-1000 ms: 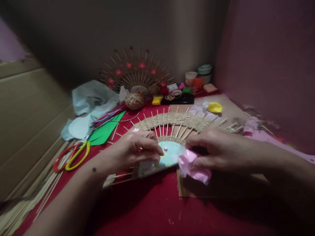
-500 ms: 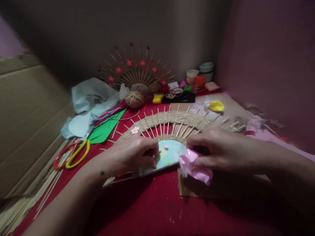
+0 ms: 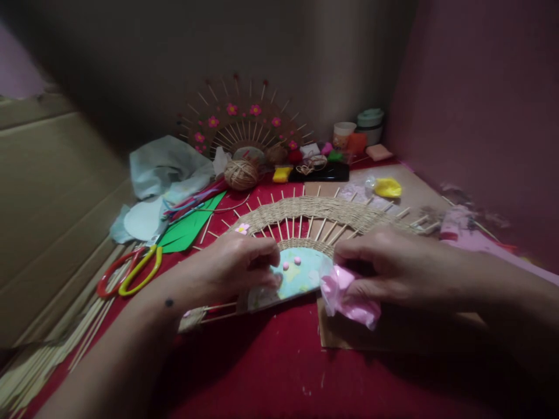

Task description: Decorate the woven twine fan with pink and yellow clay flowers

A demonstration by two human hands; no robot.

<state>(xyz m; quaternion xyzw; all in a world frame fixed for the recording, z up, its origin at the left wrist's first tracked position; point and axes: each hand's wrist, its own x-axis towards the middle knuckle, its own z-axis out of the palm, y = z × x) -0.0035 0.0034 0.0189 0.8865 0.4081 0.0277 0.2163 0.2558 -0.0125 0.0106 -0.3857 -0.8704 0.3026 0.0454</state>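
In front of me lies a woven fan (image 3: pixel 301 208) of thin sticks and twine, with a pale blue patterned half-round base (image 3: pixel 301 278). Two small pink clay balls (image 3: pixel 291 263) rest on the base. My left hand (image 3: pixel 244 262) is over the base's left side, thumb and forefinger curled but apart, with nothing visible between them. A packet of pink clay (image 3: pixel 351 297) in clear plastic is gripped in my right hand (image 3: pixel 379 267), by the base's right edge. One pink flower (image 3: pixel 242 228) with a yellow centre sits on the weave's left part.
Red-and-yellow-handled scissors (image 3: pixel 140 270) lie left, beside green sheet (image 3: pixel 192 224) and long sticks (image 3: pixel 65 349). Behind are a twine ball (image 3: pixel 241 173), a finished flowered fan (image 3: pixel 244 125), a paper cup (image 3: pixel 343 135) and yellow clay (image 3: pixel 388 187). Cardboard (image 3: pixel 43 215) stands at left.
My left hand has drawn slightly left and its thumb and forefinger have parted. My right hand still holds the pink clay packet. The view has shifted slightly.
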